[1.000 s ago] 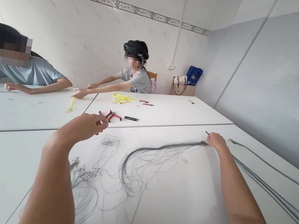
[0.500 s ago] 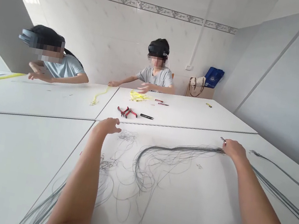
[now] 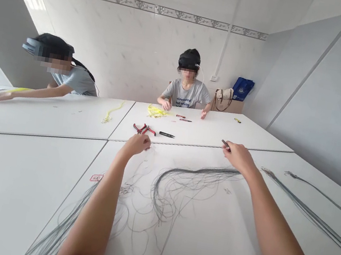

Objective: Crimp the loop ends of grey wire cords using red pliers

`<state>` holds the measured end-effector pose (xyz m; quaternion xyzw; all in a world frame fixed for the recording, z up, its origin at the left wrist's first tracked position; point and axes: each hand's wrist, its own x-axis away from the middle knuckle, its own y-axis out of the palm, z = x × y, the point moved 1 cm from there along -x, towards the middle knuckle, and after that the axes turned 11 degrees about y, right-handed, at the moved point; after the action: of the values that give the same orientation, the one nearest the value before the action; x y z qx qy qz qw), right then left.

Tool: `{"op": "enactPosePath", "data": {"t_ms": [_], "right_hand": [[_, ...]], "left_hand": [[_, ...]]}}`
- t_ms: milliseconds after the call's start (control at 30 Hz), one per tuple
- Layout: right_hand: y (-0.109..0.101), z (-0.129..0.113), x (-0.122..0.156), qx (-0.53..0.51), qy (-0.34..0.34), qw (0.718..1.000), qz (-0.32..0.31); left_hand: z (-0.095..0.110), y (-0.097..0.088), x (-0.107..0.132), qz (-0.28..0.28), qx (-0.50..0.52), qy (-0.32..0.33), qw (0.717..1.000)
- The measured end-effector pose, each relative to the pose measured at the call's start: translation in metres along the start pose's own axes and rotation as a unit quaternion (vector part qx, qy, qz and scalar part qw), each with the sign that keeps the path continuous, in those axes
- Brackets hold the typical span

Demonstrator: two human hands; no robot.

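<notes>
A: The fingers [image 3: 227, 152] of the right hand [image 3: 240, 157] were closed round a slim dark tool [image 3: 224, 144]. Those of the left hand [image 3: 138, 143] were curled inward, nearly together; I couldn't tell whether they pinched a strand.

B: And where did the grey bundle [image 3: 195, 171] lie?

A: On the table [image 3: 203, 239], on the near side of both hands and between them. Its long axis ran left to right, the left end bending toward the near side. The right hand was closer, the bundle's right end reaching its wrist; whether they touched, I couldn't say.

B: What else, near to far?

A: Nearest, loose grey strands [image 3: 57, 226] beside the left forearm [image 3: 92, 215]. Right of the right forearm [image 3: 272, 224], more grey lengths [image 3: 313, 215]. Beyond the left hand, red-handled pliers [image 3: 143, 129] and black snips [image 3: 167, 135], then a yellow tangle [image 3: 156, 112] before a seated co-worker [image 3: 187, 91].

B: Any containers?

A: Farthest, near the wall, a pale bag [image 3: 224, 96] and a blue bag [image 3: 243, 89]. Their contents were hidden.
</notes>
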<state>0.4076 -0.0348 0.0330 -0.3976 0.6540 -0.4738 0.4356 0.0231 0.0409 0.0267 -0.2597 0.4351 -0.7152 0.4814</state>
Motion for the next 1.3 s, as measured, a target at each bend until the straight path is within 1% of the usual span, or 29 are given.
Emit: {"op": "enactPosePath", "data": {"t_ms": [67,100,167,233,300,367,467,533,633,733,800,1033,1133,1300], "right_hand": [[-0.006,-0.026,0.01,-0.073,-0.048,0.996,-0.009],[-0.009,-0.039,0.015,-0.145,-0.079,0.986,-0.022],[-0.013,-0.065,0.026,-0.284,-0.128,0.949,-0.057],[-0.016,-0.087,0.038,-0.384,-0.164,0.904,-0.093],[-0.019,-0.107,0.049,-0.449,-0.191,0.865,-0.114],[-0.022,-0.122,0.058,-0.495,-0.206,0.836,-0.118],[-0.023,-0.137,0.069,-0.539,-0.207,0.809,-0.11],[-0.022,-0.142,0.074,-0.551,-0.199,0.804,-0.104],[-0.019,-0.146,0.077,-0.553,-0.185,0.808,-0.084],[-0.016,-0.146,0.077,-0.555,-0.176,0.811,-0.061],[-0.016,-0.146,0.076,-0.561,-0.17,0.808,-0.057],[-0.016,-0.146,0.077,-0.604,-0.168,0.772,-0.108],[-0.016,-0.146,0.078,-0.609,-0.154,0.771,-0.106],[-0.02,-0.145,0.078,-0.611,-0.146,0.774,-0.079]], "left_hand": [[0.009,-0.011,0.004,0.024,0.07,0.035,0.997],[0.015,-0.016,0.006,0.034,0.099,0.052,0.993],[0.027,-0.024,0.012,0.055,0.164,0.08,0.982],[0.04,-0.03,0.019,0.074,0.241,0.098,0.963],[0.053,-0.036,0.026,0.081,0.308,0.107,0.942],[0.065,-0.041,0.032,0.071,0.334,0.113,0.933],[0.08,-0.046,0.042,0.049,0.338,0.134,0.93],[0.088,-0.047,0.047,0.041,0.337,0.157,0.927],[0.098,-0.047,0.052,0.034,0.339,0.186,0.922],[0.105,-0.047,0.057,0.036,0.334,0.199,0.921],[0.108,-0.048,0.059,0.044,0.326,0.203,0.922],[0.111,-0.049,0.063,0.037,0.291,0.207,0.933],[0.111,-0.048,0.065,0.035,0.275,0.214,0.937],[0.114,-0.049,0.066,0.036,0.261,0.217,0.94]]}}
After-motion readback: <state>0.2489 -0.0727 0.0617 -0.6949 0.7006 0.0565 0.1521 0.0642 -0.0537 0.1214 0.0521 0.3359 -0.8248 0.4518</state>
